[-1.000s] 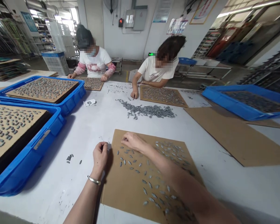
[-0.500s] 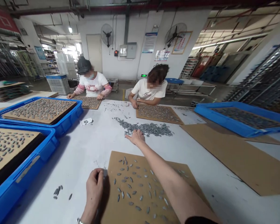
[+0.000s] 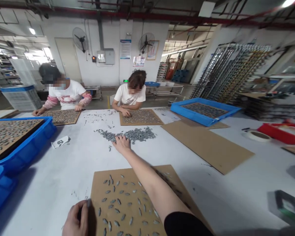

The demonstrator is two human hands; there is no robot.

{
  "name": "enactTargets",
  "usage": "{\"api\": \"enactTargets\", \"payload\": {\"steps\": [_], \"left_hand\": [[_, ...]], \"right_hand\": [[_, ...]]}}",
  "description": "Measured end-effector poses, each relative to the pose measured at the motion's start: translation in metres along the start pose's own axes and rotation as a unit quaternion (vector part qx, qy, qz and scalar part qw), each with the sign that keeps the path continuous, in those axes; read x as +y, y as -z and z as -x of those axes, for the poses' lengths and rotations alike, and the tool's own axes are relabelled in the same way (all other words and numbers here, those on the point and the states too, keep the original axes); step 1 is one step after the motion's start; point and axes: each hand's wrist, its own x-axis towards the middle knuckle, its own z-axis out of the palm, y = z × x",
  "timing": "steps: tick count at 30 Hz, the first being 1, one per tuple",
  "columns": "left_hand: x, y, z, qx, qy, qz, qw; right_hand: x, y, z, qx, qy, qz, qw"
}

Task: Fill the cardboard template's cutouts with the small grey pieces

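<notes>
From the head view, the right hand reaches far across the white worktop and lies flat, fingers spread, on the near edge of a pile of small grey pieces. The left hand is low at the bottom edge — curled shut, pressing on the left edge of a brown card sheet dotted with more grey pieces. Across the worktop two other people sit at their own card sheets. A blue tray stands to the left.
</notes>
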Motion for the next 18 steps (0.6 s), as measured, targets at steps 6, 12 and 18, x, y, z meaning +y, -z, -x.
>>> {"api": "enactTargets", "payload": {"steps": [6,12,18], "left_hand": [[0.003,0.002,-0.004,0.015,-0.030,-0.034,0.999],[0.004,0.000,0.002,0.033,-0.079,-0.002,0.996],[0.005,-0.002,0.005,0.046,-0.084,0.015,0.995]], "right_hand": [[-0.005,0.010,0.006,-0.031,-0.032,-0.055,0.998],[0.016,0.024,0.002,-0.067,-0.113,-0.209,0.969],[0.048,0.052,0.027,-0.094,-0.194,-0.465,0.858]]}}
